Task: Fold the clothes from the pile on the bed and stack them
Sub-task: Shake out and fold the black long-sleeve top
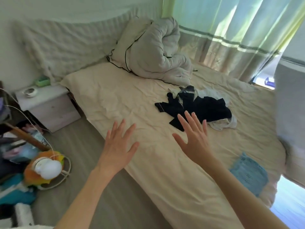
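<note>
Task not begun: the clothes [196,107] lie in one loose dark-and-white pile on the bed [132,96], toward its far side below the bunched duvet [153,52], with no folded item or stack visible. Both hands, left [118,146] and right [194,138], are released, fingers spread, holding nothing, over the bare sheet near the pile. All folding and stacking remains.

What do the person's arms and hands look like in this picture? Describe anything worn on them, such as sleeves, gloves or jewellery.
Both forearms are bare right down to the bottom edge of the picture, so no sleeves show. The left hand and the right hand wear no gloves. No rings, watch or bracelet can be seen on the fingers or wrists. The fingers look long and slender.
</note>
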The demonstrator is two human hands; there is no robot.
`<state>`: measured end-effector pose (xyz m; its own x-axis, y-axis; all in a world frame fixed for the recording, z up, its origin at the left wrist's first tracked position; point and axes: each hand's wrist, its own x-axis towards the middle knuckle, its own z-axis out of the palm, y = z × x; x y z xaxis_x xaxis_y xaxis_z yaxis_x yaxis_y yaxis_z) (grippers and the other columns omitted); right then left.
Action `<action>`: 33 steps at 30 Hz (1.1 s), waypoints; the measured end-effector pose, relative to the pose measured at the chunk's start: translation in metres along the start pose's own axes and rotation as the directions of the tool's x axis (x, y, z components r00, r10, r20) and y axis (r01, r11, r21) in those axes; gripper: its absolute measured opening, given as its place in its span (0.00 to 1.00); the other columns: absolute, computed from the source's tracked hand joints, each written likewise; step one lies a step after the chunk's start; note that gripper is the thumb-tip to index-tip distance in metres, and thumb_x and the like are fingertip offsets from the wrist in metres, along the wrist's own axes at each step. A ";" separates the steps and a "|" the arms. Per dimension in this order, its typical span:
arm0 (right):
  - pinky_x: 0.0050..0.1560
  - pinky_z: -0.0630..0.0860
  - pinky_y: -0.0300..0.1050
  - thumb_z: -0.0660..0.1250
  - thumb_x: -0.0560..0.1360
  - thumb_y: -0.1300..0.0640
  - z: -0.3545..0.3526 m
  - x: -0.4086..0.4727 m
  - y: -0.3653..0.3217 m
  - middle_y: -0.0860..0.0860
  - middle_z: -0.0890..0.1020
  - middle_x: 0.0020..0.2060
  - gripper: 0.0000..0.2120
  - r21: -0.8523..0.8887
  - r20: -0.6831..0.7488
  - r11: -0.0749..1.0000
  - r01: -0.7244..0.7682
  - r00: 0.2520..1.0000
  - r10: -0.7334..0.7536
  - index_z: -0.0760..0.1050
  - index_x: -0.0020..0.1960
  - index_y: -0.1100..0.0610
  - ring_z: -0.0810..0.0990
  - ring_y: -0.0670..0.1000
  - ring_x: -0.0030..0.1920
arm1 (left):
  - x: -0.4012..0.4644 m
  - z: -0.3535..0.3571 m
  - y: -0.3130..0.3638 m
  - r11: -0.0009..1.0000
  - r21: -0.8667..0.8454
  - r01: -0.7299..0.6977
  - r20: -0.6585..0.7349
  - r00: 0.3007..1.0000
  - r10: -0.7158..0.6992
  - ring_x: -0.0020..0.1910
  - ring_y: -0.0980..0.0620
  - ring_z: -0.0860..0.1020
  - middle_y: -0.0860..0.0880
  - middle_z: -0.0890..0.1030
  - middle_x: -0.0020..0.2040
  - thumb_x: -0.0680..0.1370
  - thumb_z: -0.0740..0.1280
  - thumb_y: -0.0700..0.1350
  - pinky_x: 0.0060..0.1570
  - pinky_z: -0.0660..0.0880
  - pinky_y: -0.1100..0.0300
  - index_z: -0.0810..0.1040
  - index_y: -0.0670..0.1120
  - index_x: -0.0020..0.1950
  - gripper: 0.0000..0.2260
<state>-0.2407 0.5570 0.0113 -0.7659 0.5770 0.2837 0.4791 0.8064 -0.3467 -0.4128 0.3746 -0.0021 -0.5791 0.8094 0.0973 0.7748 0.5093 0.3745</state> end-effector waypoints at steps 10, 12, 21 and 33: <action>0.73 0.34 0.51 0.59 0.78 0.43 0.038 0.072 -0.013 0.50 0.55 0.76 0.29 -0.023 -0.047 0.998 -0.062 0.997 0.061 0.55 0.76 0.49 0.44 0.48 0.76 | 0.075 0.003 -0.030 0.991 -0.067 -0.119 0.006 0.993 0.120 0.72 0.58 0.31 0.53 0.43 0.78 0.79 0.53 0.59 0.71 0.34 0.57 0.48 0.59 0.76 0.27; 0.73 0.35 0.52 0.58 0.78 0.42 0.056 0.086 -0.004 0.49 0.54 0.76 0.30 -0.050 -0.032 0.993 -0.106 0.994 0.105 0.54 0.76 0.48 0.44 0.49 0.76 | 0.093 0.017 -0.047 0.993 -0.051 -0.107 0.076 0.991 0.111 0.71 0.58 0.29 0.54 0.41 0.77 0.79 0.52 0.60 0.70 0.33 0.57 0.46 0.60 0.76 0.27; 0.72 0.35 0.53 0.58 0.78 0.43 0.135 0.214 0.040 0.51 0.56 0.76 0.30 -0.057 -0.021 0.954 -0.296 0.955 0.295 0.55 0.76 0.50 0.47 0.52 0.77 | 0.273 0.029 -0.119 0.972 0.057 -0.228 0.153 0.964 0.217 0.72 0.57 0.34 0.51 0.45 0.78 0.80 0.54 0.58 0.70 0.36 0.56 0.50 0.56 0.77 0.27; 0.74 0.43 0.56 0.58 0.79 0.45 0.228 0.336 0.118 0.52 0.59 0.76 0.28 -0.208 0.173 0.870 -0.447 0.858 0.483 0.56 0.76 0.51 0.51 0.53 0.77 | 0.426 0.117 -0.198 0.983 0.062 -0.171 0.431 0.893 0.128 0.76 0.49 0.41 0.50 0.46 0.78 0.80 0.55 0.56 0.73 0.43 0.51 0.50 0.55 0.77 0.26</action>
<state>-0.5391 0.8169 -0.1384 -0.5004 0.8622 -0.0790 0.8486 0.4703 -0.2423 -0.7838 0.6528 -0.1425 -0.3085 0.9143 -0.2625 0.8769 0.3803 0.2939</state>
